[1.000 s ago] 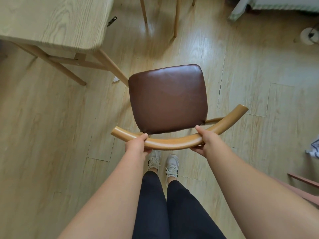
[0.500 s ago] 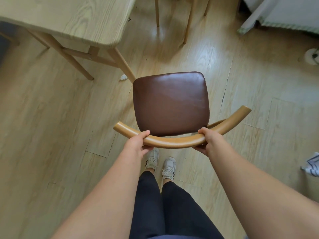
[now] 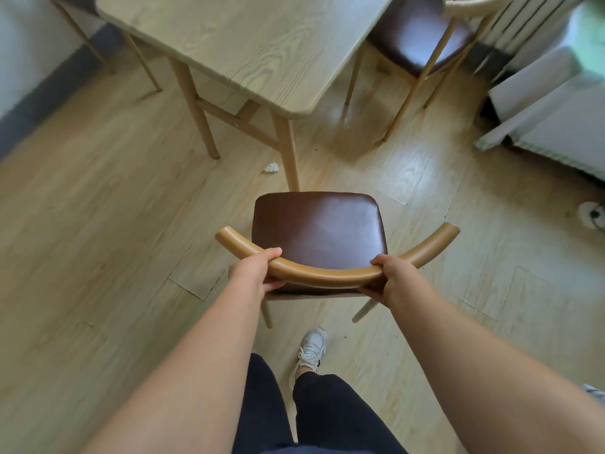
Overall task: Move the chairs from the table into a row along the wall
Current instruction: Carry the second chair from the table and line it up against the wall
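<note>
- The left hand (image 3: 258,273) was closed around the curved wooden backrest (image 3: 327,276) of a chair (image 3: 317,237), gripping it left of the middle.
- The right hand (image 3: 393,276) gripped the same backrest right of the middle, fingers curled under the rail.
- That chair, with its brown padded seat, stood just in front of the person, its front edge near a leg of the table (image 3: 248,50).
- A second chair (image 3: 422,31) with a matching brown seat stood at the far right side of the table.
- A small white scrap (image 3: 271,167) lay on the wooden floor (image 3: 98,224) beside the table leg.
- One white shoe (image 3: 311,348) showed below the held chair.
</note>
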`<state>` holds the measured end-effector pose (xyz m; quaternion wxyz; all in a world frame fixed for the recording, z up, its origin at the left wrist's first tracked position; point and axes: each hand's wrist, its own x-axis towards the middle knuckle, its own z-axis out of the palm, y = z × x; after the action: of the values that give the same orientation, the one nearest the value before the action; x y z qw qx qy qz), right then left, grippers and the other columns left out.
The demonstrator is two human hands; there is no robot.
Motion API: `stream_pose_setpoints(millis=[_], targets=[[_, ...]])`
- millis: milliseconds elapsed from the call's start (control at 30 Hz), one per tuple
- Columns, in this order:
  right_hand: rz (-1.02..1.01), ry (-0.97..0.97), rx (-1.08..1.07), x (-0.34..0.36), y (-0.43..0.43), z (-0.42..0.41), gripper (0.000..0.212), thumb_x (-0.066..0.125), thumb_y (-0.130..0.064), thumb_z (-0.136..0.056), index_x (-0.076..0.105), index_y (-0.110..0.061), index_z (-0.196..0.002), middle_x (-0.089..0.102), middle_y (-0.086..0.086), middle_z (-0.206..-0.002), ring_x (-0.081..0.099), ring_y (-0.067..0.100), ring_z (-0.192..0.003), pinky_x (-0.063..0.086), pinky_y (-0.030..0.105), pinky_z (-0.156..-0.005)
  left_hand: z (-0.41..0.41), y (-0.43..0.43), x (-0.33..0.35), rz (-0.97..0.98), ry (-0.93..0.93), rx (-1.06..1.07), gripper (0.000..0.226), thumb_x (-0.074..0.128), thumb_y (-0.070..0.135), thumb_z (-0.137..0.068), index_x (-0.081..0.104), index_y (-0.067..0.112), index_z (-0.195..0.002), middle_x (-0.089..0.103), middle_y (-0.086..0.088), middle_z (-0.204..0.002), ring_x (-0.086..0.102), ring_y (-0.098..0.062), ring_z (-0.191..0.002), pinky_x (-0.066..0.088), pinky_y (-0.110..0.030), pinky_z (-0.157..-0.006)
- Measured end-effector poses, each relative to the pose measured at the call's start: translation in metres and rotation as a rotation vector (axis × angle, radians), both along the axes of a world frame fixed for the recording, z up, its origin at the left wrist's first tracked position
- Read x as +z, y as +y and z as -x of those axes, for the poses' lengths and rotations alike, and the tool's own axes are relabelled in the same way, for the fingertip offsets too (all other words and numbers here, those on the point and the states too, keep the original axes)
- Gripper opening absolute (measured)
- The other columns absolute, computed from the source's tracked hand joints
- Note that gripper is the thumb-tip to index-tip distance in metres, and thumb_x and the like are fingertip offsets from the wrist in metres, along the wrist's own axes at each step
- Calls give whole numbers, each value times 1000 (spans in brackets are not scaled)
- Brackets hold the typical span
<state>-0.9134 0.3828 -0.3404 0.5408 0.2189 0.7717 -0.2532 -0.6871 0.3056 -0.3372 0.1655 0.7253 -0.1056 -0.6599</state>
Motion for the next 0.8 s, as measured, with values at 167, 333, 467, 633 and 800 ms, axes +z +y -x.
stream_pose_setpoints(millis=[167, 333, 467, 633, 800], targets=[[-9, -11, 35, 19, -26, -54, 39, 69, -14, -81, 48, 2, -109, 61, 20, -96, 58, 39, -70, 56, 48, -62, -55, -14, 14, 11, -19, 49, 62, 85, 12, -70, 52, -1, -121, 64, -18, -112, 67, -31, -91, 58, -38, -51], [-11, 10, 157, 33, -70, -130, 43, 69, -14, -80, 47, 1, -114, 59, 22, -109, 56, 40, -71, 58, 49, -69, -138, -40, 26, 16, -2, 110, 62, 84, 13, -71, 54, 0, -124, 62, -17, -118, 65, -33, -98, 60, -42, -59], [-41, 16, 244, 40, -108, -195, 45, 70, -16, -78, 41, 3, -108, 58, 21, -97, 56, 40, -64, 58, 49, -73, -207, -59, 34, 20, 6, 170, 63, 84, 14, -72, 52, 0, -124, 61, -16, -116, 65, -31, -89, 60, -41, -58], [-29, -1, 319, 43, -155, -274, 53, 72, -17, -74, 42, 0, -114, 59, 20, -93, 61, 39, -63, 59, 50, -73, -291, -86, 46, 48, 7, 240, 69, 84, 17, -72, 49, 3, -130, 60, -15, -119, 65, -34, -96, 61, -41, -63], [18, -33, 352, 53, -206, -342, 55, 76, -13, -71, 45, -4, -115, 58, 19, -99, 60, 41, -69, 58, 51, -52, -360, -118, 57, 120, -21, 323, 73, 84, 20, -72, 46, 5, -134, 59, -14, -122, 64, -32, -100, 60, -37, -56]])
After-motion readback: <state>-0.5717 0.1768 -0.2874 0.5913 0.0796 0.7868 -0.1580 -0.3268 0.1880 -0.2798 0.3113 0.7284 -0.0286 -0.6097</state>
